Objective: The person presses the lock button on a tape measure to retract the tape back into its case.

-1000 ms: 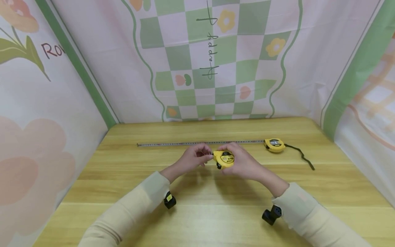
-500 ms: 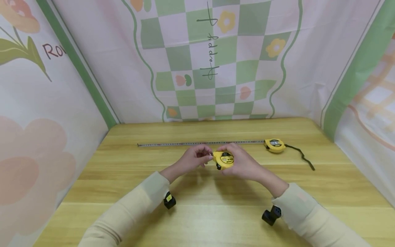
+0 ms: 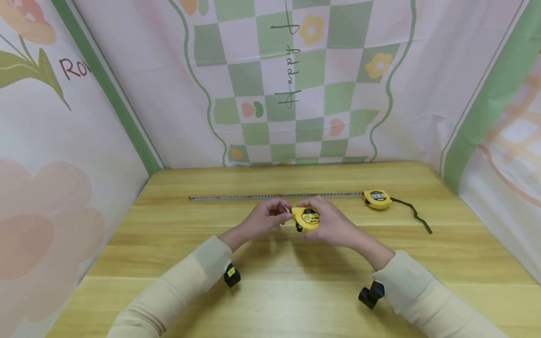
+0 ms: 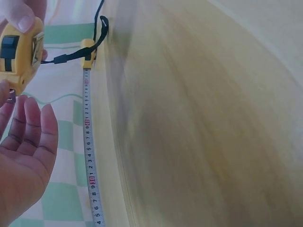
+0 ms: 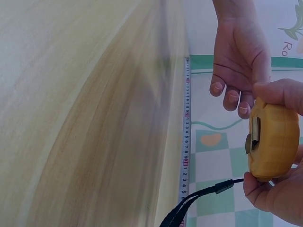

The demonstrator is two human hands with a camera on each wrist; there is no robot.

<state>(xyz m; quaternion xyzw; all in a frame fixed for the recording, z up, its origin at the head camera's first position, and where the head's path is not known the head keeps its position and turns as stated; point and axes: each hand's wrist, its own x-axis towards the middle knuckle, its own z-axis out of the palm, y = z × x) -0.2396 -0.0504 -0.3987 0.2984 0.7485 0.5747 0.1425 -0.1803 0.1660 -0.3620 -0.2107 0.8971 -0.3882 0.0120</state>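
Note:
A yellow and black tape measure [image 3: 305,219] is held above the table in the head view, gripped around its case by my right hand [image 3: 334,223]. My left hand [image 3: 262,219] has its thumb and index finger pinched at the tape's metal end hook [image 4: 12,96], right at the case mouth. The other left fingers extend loosely in the left wrist view. From the held case hangs a black wrist strap [image 5: 203,191]. Behind the hands, a second yellow tape measure [image 3: 377,199] lies on the table, its numbered blade [image 3: 236,197] drawn out straight to the left.
The wooden table [image 3: 279,295] meets patterned cloth walls [image 3: 296,126] at the back and sides. A black strap [image 3: 416,215] trails right from the second tape measure. Black wrist cameras [image 3: 232,275] sit below both sleeves.

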